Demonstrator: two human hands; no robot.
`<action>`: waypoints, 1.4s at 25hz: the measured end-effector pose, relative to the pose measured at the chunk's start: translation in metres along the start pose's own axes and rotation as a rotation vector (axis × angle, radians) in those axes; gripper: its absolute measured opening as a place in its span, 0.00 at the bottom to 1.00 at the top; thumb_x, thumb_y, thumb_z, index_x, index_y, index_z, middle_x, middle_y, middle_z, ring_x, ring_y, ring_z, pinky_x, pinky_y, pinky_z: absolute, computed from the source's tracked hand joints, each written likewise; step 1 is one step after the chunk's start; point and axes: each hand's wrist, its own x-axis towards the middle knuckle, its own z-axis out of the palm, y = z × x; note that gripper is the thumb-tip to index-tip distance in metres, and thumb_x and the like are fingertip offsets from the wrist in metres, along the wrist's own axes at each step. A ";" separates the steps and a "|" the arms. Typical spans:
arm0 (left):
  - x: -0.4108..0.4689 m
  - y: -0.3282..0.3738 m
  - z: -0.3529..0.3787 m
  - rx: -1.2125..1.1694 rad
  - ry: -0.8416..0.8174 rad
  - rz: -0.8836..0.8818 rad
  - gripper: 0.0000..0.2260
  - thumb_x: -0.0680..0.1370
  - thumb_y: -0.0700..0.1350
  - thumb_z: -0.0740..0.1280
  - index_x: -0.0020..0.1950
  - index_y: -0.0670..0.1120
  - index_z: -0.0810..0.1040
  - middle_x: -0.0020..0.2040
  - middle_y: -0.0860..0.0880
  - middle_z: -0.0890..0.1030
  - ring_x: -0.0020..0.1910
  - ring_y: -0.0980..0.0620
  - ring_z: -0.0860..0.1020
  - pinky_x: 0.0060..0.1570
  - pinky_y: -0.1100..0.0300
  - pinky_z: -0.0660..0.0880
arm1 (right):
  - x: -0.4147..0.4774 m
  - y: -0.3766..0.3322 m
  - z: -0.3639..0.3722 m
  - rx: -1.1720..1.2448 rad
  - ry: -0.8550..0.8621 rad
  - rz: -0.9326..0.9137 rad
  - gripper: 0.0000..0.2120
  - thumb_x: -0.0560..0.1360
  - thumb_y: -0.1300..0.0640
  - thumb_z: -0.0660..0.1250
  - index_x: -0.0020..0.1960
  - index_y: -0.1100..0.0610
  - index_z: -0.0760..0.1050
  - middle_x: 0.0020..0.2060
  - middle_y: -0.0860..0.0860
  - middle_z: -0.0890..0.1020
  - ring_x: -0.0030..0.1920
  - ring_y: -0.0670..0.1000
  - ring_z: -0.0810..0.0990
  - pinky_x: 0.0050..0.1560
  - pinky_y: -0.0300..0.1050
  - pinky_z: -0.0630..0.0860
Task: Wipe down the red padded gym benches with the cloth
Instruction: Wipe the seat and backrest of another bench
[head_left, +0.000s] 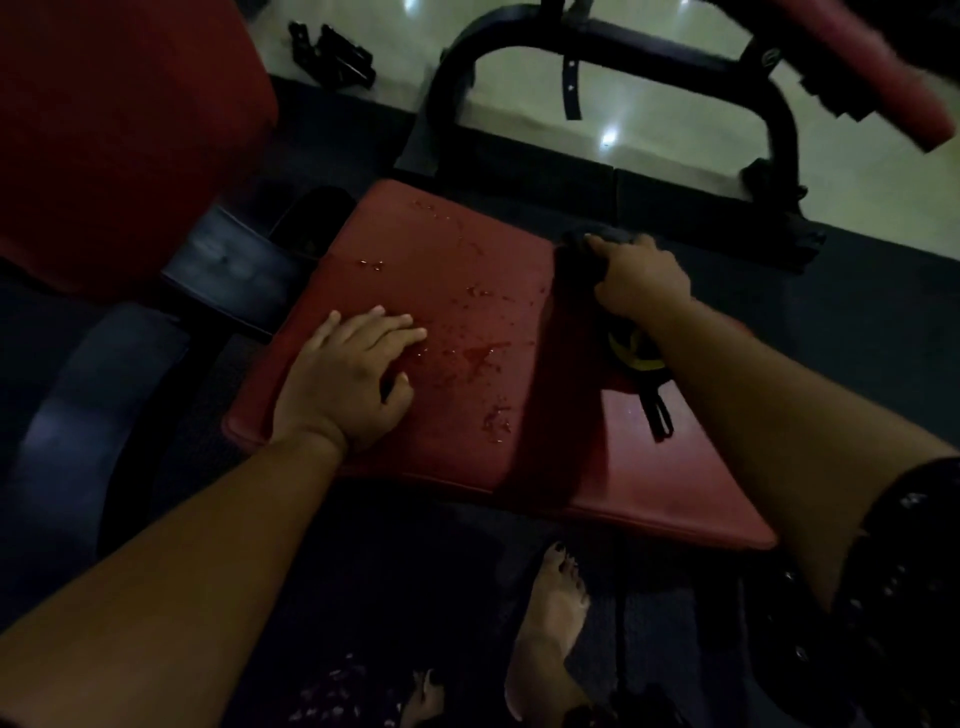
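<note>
A red padded bench seat (467, 322) fills the middle of the view, with water droplets scattered over its surface. My left hand (348, 379) rests flat on the seat's near left part, fingers spread and relaxed. My right hand (639, 280) grips a dark cloth (576, 260) at the seat's far right edge. A dark strap with a yellow patch (639, 364) lies on the seat under my right forearm. A second red pad (119, 119) stands upright at the upper left.
A black metal frame (597, 47) curves over the pale tiled floor behind the seat. A red padded roller (872, 67) sticks out at the top right. Black machine parts (228, 260) sit left of the seat. My bare foot (550, 623) stands on dark matting below.
</note>
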 end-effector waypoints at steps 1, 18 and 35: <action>0.000 0.000 0.001 -0.006 -0.001 -0.001 0.27 0.73 0.54 0.54 0.69 0.51 0.75 0.70 0.51 0.75 0.72 0.47 0.69 0.73 0.42 0.59 | 0.004 -0.009 -0.002 0.002 0.005 -0.028 0.30 0.79 0.52 0.62 0.76 0.37 0.56 0.73 0.58 0.62 0.65 0.65 0.69 0.61 0.62 0.73; -0.001 0.003 -0.002 -0.007 0.004 -0.025 0.29 0.72 0.56 0.52 0.70 0.51 0.75 0.70 0.48 0.74 0.72 0.46 0.68 0.74 0.47 0.54 | -0.217 -0.049 0.044 0.012 0.098 -0.464 0.33 0.74 0.54 0.69 0.73 0.34 0.62 0.76 0.60 0.61 0.66 0.68 0.70 0.53 0.61 0.76; -0.001 0.002 0.000 0.021 -0.004 -0.017 0.27 0.74 0.57 0.52 0.69 0.51 0.75 0.70 0.49 0.74 0.72 0.48 0.69 0.74 0.45 0.56 | -0.064 -0.096 0.008 -0.028 0.056 -0.245 0.28 0.80 0.55 0.60 0.74 0.34 0.58 0.78 0.57 0.55 0.66 0.64 0.70 0.57 0.56 0.74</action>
